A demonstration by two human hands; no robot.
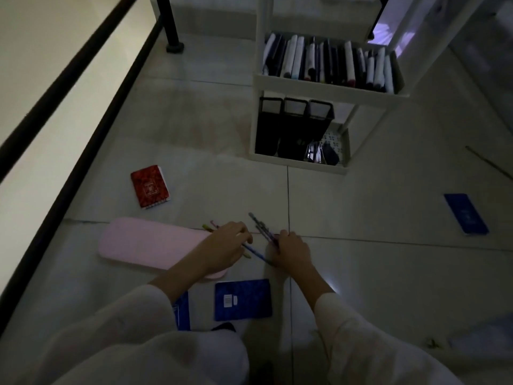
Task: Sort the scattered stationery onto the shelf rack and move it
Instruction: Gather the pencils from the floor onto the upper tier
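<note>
In dim light both hands are down on the tiled floor. My left hand (226, 247) is closed around several pens (251, 250), their coloured tips poking out past a pink pencil case (147, 245). My right hand (290, 250) grips other pens (259, 226) that point up and left. A red notebook (150, 186) lies further left. Below the hands is a blue notebook (243, 300), with another blue book (181, 311) half hidden under my left sleeve. A third blue notebook (465, 213) lies far right. The white shelf rack (327, 88) stands ahead.
The rack's middle tier is packed with upright books and markers; its bottom tier holds three black file holders (291, 129) and small items. A black-framed bed edge (83, 112) runs along the left, with a black post (172, 26) behind. A thin stick (488, 162) lies at right.
</note>
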